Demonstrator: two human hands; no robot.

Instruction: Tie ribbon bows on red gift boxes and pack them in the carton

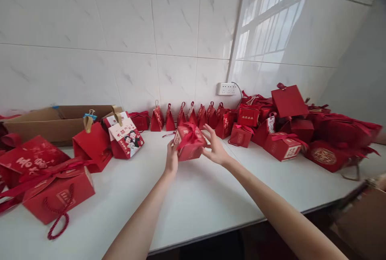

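A small red gift box (pixel 189 154) with a red ribbon bow on top is in front of me, tilted over the white table. My left hand (pixel 171 159) grips its left side, thumb toward me and the other fingers partly hidden behind it. At the box's right edge is my right hand (pixel 215 147), its fingers spread and the fingertips at or against the cardboard. Whether the right hand bears any of the weight I cannot tell. Behind the box stands a row of narrow red triangular boxes (pixel 169 119) with loop handles.
On the left are a ribboned red box (pixel 60 195) with a rope handle, a red box (pixel 93 147), a couple-print box (pixel 128 139) and a cardboard carton (pixel 27 125). Red boxes (pixel 283 147) pile up at right. A power strip (pixel 226 89) is on the tiled wall.
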